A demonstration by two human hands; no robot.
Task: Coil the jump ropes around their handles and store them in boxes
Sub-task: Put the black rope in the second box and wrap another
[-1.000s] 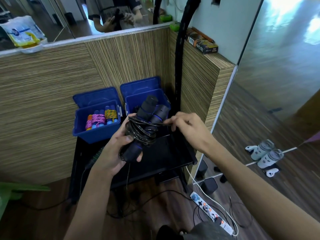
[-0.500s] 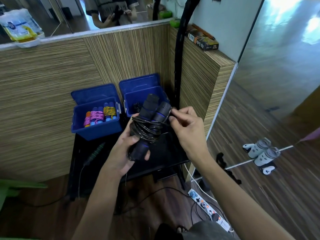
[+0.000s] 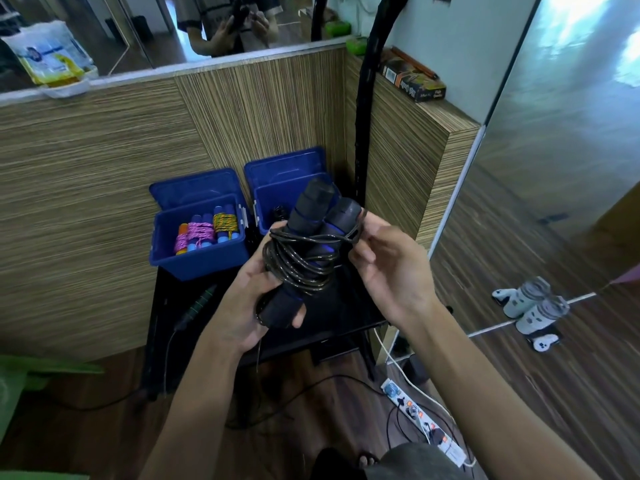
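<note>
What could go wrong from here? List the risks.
1. The cord sits in loose loops around the handles; only the right hand pinches its end, so letting go could unwind the coil.
2. The left hand grips just the lower handle ends, so the bundle could slip or splay.
3. The right box already seems to hold something dark, so the bulky coil may not fit well.

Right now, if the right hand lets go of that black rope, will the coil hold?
Probably not: the black rope sits in loose, uneven loops around the handles, so it looks springy. The right hand pinches its end; the left hand grips only the handles.
</note>
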